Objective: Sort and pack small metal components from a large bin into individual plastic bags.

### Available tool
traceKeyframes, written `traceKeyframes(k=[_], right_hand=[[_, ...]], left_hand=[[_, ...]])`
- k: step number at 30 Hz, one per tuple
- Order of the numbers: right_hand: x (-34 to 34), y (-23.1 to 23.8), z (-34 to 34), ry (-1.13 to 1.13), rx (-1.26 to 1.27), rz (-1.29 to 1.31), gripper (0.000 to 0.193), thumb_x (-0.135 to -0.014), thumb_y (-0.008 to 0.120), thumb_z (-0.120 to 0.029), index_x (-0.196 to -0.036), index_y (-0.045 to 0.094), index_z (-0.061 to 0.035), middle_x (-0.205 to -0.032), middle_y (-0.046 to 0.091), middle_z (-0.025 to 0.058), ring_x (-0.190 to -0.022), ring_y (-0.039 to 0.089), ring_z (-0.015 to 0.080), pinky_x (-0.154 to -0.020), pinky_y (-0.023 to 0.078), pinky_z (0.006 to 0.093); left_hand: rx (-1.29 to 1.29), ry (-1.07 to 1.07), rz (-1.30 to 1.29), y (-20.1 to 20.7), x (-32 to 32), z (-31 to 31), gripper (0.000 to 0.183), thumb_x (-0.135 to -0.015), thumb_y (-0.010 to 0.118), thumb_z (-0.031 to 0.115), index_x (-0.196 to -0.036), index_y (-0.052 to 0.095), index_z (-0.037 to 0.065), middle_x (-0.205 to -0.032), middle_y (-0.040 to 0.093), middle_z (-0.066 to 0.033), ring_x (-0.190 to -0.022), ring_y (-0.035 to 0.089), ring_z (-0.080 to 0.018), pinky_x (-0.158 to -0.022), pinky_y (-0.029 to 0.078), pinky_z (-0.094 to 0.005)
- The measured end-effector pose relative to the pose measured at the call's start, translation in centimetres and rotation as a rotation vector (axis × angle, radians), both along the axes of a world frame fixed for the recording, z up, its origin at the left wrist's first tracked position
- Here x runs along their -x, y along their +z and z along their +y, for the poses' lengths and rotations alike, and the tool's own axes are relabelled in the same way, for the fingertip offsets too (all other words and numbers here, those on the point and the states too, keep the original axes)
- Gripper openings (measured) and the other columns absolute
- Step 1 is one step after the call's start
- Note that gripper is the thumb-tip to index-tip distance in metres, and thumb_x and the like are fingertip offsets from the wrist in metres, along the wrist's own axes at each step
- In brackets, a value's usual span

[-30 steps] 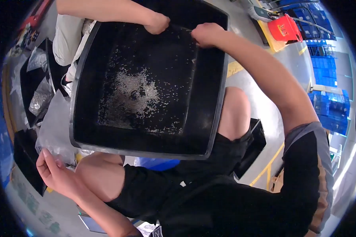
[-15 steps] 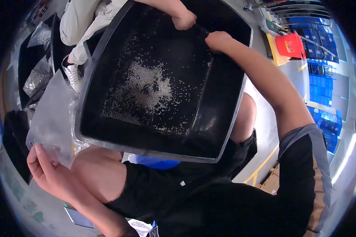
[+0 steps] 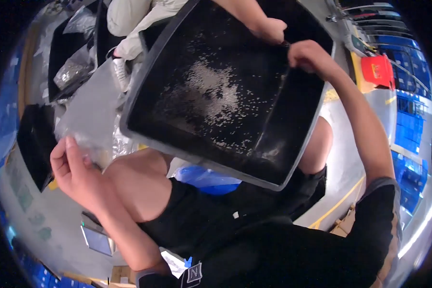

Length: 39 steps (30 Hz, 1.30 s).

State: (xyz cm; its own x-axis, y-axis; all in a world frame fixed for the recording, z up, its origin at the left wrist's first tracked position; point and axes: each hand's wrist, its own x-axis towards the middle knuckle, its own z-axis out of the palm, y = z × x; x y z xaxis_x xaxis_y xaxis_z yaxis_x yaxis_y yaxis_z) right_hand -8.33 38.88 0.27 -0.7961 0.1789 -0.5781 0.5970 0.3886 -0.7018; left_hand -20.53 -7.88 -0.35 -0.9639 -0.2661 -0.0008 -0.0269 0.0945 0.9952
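A large black plastic tray (image 3: 216,164) lies over my thighs, with many small pale pellet-like pieces (image 3: 213,89) piled and scattered on its floor. My right hand (image 3: 309,56) is closed at the tray's far right part, fingers curled on a dark thing too hard to make out. Close beside it, a co-worker's fist (image 3: 272,31) reaches in from the far side. At the left, my left hand (image 3: 77,168) pinches the lower end of a clear plastic bag (image 3: 93,108), which spreads up beside the tray.
Black bins (image 3: 36,149) stand at the left, one holding a filled clear bag (image 3: 73,71). A co-worker's leg (image 3: 149,33) is beyond the tray. A red bucket (image 3: 377,71) stands at the far right, near blue crates (image 3: 408,120). A blue plastic bag (image 3: 206,180) shows under the tray.
The whole view has shifted, so things sit farther right and slightly higher. The pieces near the tray's left side look sparser or more shaded. Both my hands keep their grips.
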Motion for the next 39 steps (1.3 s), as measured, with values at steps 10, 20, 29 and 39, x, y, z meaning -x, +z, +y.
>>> traceKeyframes(k=[10,20,29,39], right_hand=[[-6.7,1.6,-10.9,-0.391,1.176,0.507,0.023,-0.08,0.052,-0.021,-0.068,0.041,-0.0049,-0.063,0.035,0.0027,-0.054,0.031,0.0117,-0.044,0.024,0.0241],[-6.3,2.0,-15.2,-0.988,1.256,0.426,0.014,-0.091,0.045,-0.014,-0.08,0.045,-0.0064,-0.073,0.038,0.0026,-0.06,0.035,0.0101,-0.047,0.027,0.021],[-4.7,3.3,-19.2,-1.1,1.443,0.348,0.03,-0.098,0.043,-0.018,-0.116,0.053,0.0027,-0.119,0.056,0.0163,-0.124,0.047,0.0344,-0.11,0.035,0.0406],[-0.8,11.6,-22.8,-0.677,1.882,0.779,0.01,-0.096,0.04,-0.001,-0.102,0.048,-0.0014,-0.09,0.045,0.0059,-0.086,0.049,0.0142,-0.07,0.045,0.0265]], left_hand=[[-0.014,-0.027,0.052,0.5,-0.2,1.2,0.009,-0.089,0.067,0.01,-0.093,0.061,0.003,-0.077,0.056,0.0028,-0.062,0.041,-0.0023,-0.054,0.032,-0.0174],[0.074,-0.042,0.037,0.0,-0.2,0.1,0.017,-0.088,0.068,0.015,-0.098,0.061,0.002,-0.085,0.058,-0.0011,-0.076,0.05,-0.0066,-0.063,0.038,-0.0204],[0.052,-0.036,0.04,0.3,-0.2,2.1,0.008,-0.09,0.065,0.01,-0.09,0.06,0.003,-0.074,0.054,0.0032,-0.061,0.04,-0.0031,-0.054,0.03,-0.0182],[0.256,-0.035,0.15,-0.8,-0.2,1.2,0.008,-0.082,0.067,0.011,-0.088,0.065,0.006,-0.08,0.064,-0.0054,-0.075,0.06,-0.0138,-0.071,0.05,-0.0296]])
